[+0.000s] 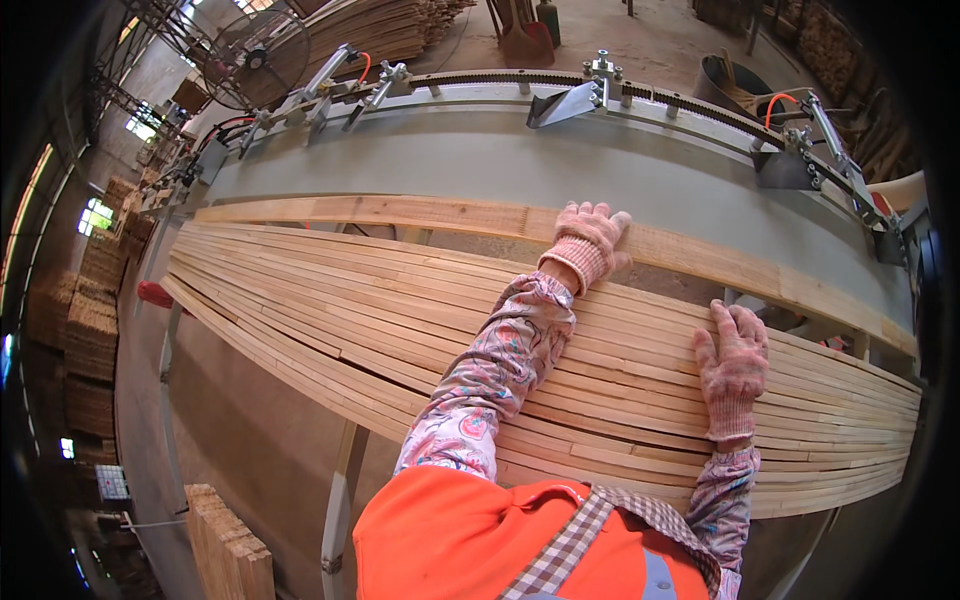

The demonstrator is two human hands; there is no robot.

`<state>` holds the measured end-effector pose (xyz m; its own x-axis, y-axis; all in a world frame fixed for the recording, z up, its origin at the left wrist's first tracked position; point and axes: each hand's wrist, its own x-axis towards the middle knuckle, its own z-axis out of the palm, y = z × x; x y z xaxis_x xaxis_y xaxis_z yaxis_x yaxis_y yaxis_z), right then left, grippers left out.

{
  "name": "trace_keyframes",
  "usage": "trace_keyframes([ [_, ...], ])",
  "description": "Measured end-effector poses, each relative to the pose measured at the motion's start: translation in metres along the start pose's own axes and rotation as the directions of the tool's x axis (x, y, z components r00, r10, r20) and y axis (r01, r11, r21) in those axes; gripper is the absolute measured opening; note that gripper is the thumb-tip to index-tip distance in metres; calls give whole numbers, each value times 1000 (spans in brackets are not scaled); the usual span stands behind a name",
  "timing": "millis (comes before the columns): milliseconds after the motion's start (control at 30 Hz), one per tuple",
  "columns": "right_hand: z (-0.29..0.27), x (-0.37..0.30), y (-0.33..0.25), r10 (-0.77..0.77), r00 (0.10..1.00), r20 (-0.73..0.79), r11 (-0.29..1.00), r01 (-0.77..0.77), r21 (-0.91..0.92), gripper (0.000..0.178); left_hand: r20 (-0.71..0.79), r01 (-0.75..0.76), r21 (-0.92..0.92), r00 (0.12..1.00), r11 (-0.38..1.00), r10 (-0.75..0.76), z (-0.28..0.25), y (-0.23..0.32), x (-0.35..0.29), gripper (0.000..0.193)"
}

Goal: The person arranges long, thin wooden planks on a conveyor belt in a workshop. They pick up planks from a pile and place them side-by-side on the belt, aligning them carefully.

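Observation:
My left hand (588, 243), in a pinkish knit glove, reaches across to a long wooden board (420, 212) lying along the grey machine bed. Its fingers bend over the far edge of the board, with the thumb at the near edge. My right hand (735, 368), gloved alike, lies with fingers stretched out on a wide row of long, thin wooden strips (330, 290). These strips lie side by side, nearer to me than the board. A gap separates much of the board from the row.
A grey metal machine bed (400, 150) runs behind the board, with a toothed rail, cylinders and angled metal plates (562, 106). Metal legs (342, 495) stand beneath the strips. At lower left is a wood stack (228, 545). A large fan (257, 58) stands at far left.

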<state>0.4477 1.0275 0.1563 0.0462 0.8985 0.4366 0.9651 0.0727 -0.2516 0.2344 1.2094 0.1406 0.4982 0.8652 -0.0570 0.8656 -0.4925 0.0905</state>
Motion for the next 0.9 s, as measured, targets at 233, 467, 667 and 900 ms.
trace_keyframes([
  [233, 3, -1, -2, -9, 1000, -12, 1000, 9, -25, 42, 332, 25, 73, 942, 997, -48, -28, 7, 1, 72],
  [467, -2, 2, 2, -31, 993, -112, 1000, 30, -6, 34, 219, 44, -80, 975, 996, -25, -22, 17, 6, 52],
  [667, 24, -6, 18, -43, 973, -225, 999, 36, -32, 29, -78, -721, -30, 692, 692, 718, 1, -33, 1, 28],
  [900, 11, 4, 24, 60, 995, 81, 983, -73, 168, 36, 208, -413, -427, 820, 804, 533, -19, 1, -1, 12],
])
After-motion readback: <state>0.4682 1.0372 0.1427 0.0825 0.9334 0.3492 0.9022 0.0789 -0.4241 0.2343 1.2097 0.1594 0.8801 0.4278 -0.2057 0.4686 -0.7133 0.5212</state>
